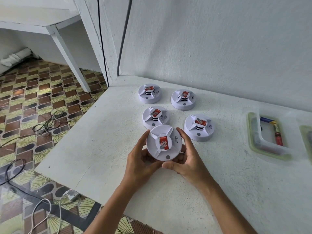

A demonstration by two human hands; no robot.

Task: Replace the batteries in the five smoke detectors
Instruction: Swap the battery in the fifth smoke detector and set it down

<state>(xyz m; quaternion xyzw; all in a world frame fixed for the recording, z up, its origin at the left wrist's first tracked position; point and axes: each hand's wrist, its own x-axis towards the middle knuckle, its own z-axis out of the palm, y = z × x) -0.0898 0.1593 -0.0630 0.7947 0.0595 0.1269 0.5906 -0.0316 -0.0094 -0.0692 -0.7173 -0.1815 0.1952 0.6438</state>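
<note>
The held smoke detector (164, 143) is lifted off the white table (94, 149), face up toward the camera, with its red label and grey test button showing. Both hands cradle it. The left hand (142, 159) curls round the left rim, its index fingertip reaching the upper left edge and the other fingers tucked under the base. The right hand (184, 159) wraps the right rim, forefinger along the upper right edge and thumb pressed against the lower edge near the button. Neither hand is spread flat; both are closed firmly on the housing.

The step in hand looks like opening this unit to reach its battery. To do it well, one hand should hold the base fixed while the other twists the cover, fingertips spread evenly round the rim so the thin plastic does not flex. Whether the back has a twist mount or a hatch cannot be told, as the underside is hidden; turning the unit over first would settle that.

Just beyond the fingertips sit four more detectors (199, 127) on the table, the nearest one almost touching the left forefinger. Well to the right of the right hand lies a clear tray (253, 142) holding batteries (278, 135), within reach once the cover is off.
</note>
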